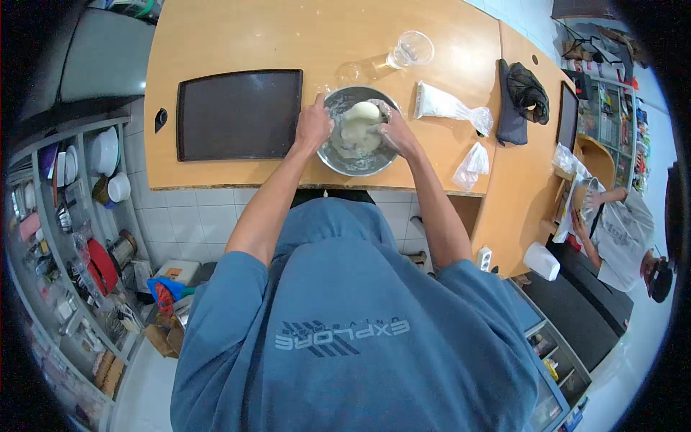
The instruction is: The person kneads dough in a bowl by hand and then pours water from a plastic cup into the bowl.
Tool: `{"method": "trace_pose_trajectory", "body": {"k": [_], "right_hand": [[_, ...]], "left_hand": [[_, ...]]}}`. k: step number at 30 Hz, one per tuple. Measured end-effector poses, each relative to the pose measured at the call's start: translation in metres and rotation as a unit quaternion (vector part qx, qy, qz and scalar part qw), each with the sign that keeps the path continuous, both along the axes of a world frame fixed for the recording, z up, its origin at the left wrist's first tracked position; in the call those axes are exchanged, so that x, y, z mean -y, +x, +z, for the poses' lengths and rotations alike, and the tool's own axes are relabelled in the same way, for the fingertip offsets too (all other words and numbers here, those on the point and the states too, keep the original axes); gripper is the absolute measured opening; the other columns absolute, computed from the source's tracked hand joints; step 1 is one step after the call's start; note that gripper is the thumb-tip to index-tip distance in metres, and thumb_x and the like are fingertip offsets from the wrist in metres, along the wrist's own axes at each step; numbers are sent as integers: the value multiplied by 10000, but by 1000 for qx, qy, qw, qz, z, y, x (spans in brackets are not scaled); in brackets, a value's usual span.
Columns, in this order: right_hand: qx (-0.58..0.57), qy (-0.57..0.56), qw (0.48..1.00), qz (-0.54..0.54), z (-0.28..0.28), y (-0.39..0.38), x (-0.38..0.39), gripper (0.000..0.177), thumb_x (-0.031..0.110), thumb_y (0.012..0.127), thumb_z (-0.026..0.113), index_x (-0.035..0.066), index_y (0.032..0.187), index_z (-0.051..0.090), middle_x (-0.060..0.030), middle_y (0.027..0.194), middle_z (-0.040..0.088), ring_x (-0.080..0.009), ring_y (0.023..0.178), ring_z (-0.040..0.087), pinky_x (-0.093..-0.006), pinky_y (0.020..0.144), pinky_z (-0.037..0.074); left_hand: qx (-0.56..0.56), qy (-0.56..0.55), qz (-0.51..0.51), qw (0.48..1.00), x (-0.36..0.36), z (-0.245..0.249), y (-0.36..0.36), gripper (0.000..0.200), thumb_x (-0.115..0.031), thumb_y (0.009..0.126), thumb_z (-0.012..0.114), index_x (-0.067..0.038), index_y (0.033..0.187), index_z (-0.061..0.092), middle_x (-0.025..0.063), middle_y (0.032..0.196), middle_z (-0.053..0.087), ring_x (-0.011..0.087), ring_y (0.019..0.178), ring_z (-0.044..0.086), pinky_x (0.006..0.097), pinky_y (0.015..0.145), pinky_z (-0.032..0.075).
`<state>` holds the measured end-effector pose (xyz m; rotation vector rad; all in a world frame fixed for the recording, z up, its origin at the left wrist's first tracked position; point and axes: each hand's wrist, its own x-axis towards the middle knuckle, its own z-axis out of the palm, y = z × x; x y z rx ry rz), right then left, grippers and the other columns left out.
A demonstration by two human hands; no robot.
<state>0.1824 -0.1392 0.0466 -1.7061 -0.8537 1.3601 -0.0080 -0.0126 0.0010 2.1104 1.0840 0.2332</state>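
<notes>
A metal mixing bowl stands at the table's front edge, with pale, sticky dough inside and smears of it on the wall. My left hand grips the bowl's left rim, its thumb pointing up along the side. Inside the right part of the bowl, my right hand is closed on the dough, with dough stuck to its fingers. A smooth, rounded white lump stands up beside those fingertips. The right fingertips are partly hidden by dough.
Left of the bowl lies a dark baking tray. Behind it is a clear plastic cup. To the right are a bag of white powder, a smaller plastic bag and dark cloth. Another person works at far right.
</notes>
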Motion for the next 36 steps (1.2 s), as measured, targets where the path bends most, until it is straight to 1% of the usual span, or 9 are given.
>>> {"method": "trace_pose_trajectory", "body": {"k": [4, 5, 6, 8, 11, 14, 19, 25, 36], "right_hand": [[191, -19, 980, 45, -14, -6, -6, 441, 37, 753, 664, 7, 1179, 553, -166, 1126, 618, -249, 1081, 590, -360, 973, 468], [193, 42, 980, 10, -21, -7, -6, 322, 89, 760, 695, 2, 1052, 589, -151, 955, 615, -263, 936, 602, -385, 881, 495], [207, -18, 978, 8, -13, -8, -14, 299, 176, 809, 673, -3, 1039, 606, -194, 979, 638, -313, 953, 624, -414, 882, 500], [236, -139, 962, 2, 15, -13, -35, 379, 350, 908, 630, -13, 1015, 639, -280, 1025, 684, -414, 986, 668, -472, 883, 512], [371, -57, 927, 14, -20, -15, -34, 497, 477, 956, 567, -8, 969, 676, -302, 967, 684, -477, 921, 664, -526, 839, 518], [431, -81, 898, 14, -16, -45, -29, 454, 434, 969, 561, 0, 965, 694, -289, 943, 690, -478, 898, 667, -548, 817, 521], [469, -76, 880, 19, -5, -79, -23, 322, 297, 842, 645, -3, 921, 731, -240, 881, 715, -411, 834, 706, -522, 772, 557], [428, -171, 884, 77, -17, -106, 1, 314, 306, 767, 757, 15, 883, 735, -225, 881, 713, -413, 835, 703, -505, 762, 568], [497, -82, 864, 23, -57, -103, -8, 240, 313, 750, 719, 89, 834, 715, -183, 867, 715, -378, 833, 680, -485, 800, 526]], "left_hand": [[-7, -12, -6, 1000, -2, 3, 0, 307, -82, 906, 630, 9, 1170, 504, 290, 814, 675, 491, 816, 672, 554, 713, 548], [-10, -21, -7, 1000, -2, 4, 0, 302, -81, 905, 629, 9, 1164, 504, 288, 812, 675, 490, 814, 672, 552, 711, 548], [-8, -25, -5, 1000, -3, 3, 0, 309, -82, 898, 638, 9, 1160, 503, 287, 810, 674, 488, 814, 672, 551, 709, 549], [-3, -32, -1, 999, -3, -1, 1, 323, -84, 885, 656, 9, 1153, 502, 287, 805, 673, 486, 813, 674, 548, 705, 550], [-4, -11, 6, 1000, -1, 1, 1, 346, -80, 857, 681, 7, 1139, 500, 285, 794, 670, 483, 810, 675, 549, 701, 549], [13, -1, 13, 1000, 2, 11, -1, 358, -61, 829, 697, 5, 1119, 498, 286, 787, 670, 486, 806, 675, 552, 700, 550], [4, -20, 20, 1000, 2, 4, 1, 367, -34, 802, 701, 3, 1104, 497, 289, 805, 674, 492, 824, 674, 551, 715, 554], [-10, -24, 18, 1000, 3, 6, 3, 301, -48, 833, 665, 9, 1077, 497, 300, 800, 669, 501, 813, 669, 564, 698, 539], [-27, -35, 6, 999, 1, 10, 3, 250, -87, 899, 628, -7, 1090, 489, 330, 822, 652, 536, 839, 643, 594, 707, 507]]}}
